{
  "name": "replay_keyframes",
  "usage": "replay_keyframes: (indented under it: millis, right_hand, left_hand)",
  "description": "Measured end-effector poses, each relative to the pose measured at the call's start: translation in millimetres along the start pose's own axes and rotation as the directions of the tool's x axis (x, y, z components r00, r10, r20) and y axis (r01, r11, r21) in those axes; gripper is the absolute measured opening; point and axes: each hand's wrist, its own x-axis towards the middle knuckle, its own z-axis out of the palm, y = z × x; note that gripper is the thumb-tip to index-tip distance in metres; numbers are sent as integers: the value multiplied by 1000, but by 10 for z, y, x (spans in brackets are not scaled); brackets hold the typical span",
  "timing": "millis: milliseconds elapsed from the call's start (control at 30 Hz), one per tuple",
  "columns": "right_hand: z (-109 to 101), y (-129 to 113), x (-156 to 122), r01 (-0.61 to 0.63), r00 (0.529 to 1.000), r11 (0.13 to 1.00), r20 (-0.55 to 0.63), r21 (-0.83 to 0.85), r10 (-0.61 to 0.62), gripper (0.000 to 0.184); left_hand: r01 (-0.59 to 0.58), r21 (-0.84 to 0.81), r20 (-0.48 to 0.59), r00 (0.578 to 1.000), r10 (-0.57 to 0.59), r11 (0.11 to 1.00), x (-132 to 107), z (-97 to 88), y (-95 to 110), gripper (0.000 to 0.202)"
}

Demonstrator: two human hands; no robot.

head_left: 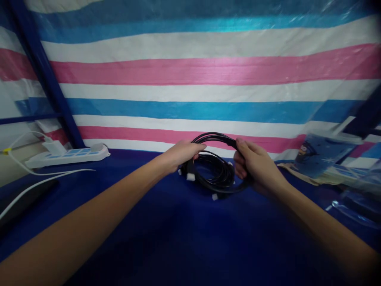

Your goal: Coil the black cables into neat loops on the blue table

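Note:
Between my two hands hangs a coiled black cable (pixel 212 137), its loops held just above the blue table. My left hand (pixel 185 154) is closed on the coil's left side, with a light-coloured plug (pixel 191 176) hanging just below the fingers. On the coil's right side, my right hand (pixel 250 159) pinches the bundled strands between thumb and fingers. Behind and below the held loops lies more coiled black cable (pixel 218 174), with small pale connector ends around it. Where the held coil ends and the lower one begins is hard to make out.
A white power strip (pixel 70 155) with a plugged-in adapter and white cords lies at the left. At the right stand a blue patterned cup (pixel 323 153) and a clear plastic bag (pixel 360 202). A striped sheet (pixel 190 71) walls off the back of the blue table (pixel 178 238).

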Motion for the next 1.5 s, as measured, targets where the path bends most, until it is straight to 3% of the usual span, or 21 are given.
replay_keyframes:
  millis: [33, 100, 233, 333, 467, 633, 800, 933, 1067, 1233, 1367, 1500]
  right_hand:
    - [-40, 40, 94, -37, 999, 996, -17, -82, 36, 34]
    - [-108, 177, 248, -110, 993, 908, -79, -404, 85, 34]
    - [-158, 475, 383, -145, 989, 745, -115, -652, 92, 35]
    - [-146, 555, 384, -99, 995, 589, -75, -802, 65, 29]
    - [-116, 507, 384, -55, 993, 397, -9, -916, 116, 32]
    - [-46, 360, 515, 4, 988, 265, 44, -964, 145, 33]
    - [37, 244, 763, 106, 982, 204, 134, -973, 133, 32]
    - [67, 370, 797, 116, 981, 181, 141, -977, 131, 32]
    - [28, 537, 715, 69, 992, 202, 88, -977, 86, 48]
    - [-35, 557, 691, 111, 993, 236, 119, -966, 23, 47]
    - [-30, 460, 731, 182, 983, 207, 185, -961, -2, 42]
    - [-2, 348, 864, 203, 979, 185, 202, -961, -25, 42]
  left_hand:
    - [12, 203, -19, 1000, -8, 979, 128, -4, 49, 36]
    - [60, 419, -44, 998, -46, 906, 341, 31, 108, 28]
    - [128, 595, -70, 992, -107, 793, 539, 173, 91, 22]
    - [143, 661, -67, 989, -132, 737, 573, 231, 7, 27]
    - [183, 685, -58, 979, -198, 705, 622, 205, -137, 35]
    - [164, 669, 20, 971, -238, 725, 684, 98, -201, 36]
    - [170, 628, 3, 975, -221, 759, 767, 25, -237, 30]
    - [140, 558, -36, 989, -145, 818, 849, 96, -471, 38]
    - [-32, 445, -9, 999, 40, 895, 837, 148, -670, 61]
    - [-309, 413, 86, 950, 301, 857, 781, 63, -579, 48]
    - [-334, 455, 177, 942, 284, 825, 811, 16, -458, 40]
    - [-248, 505, 91, 968, 235, 827, 888, 1, -438, 43]
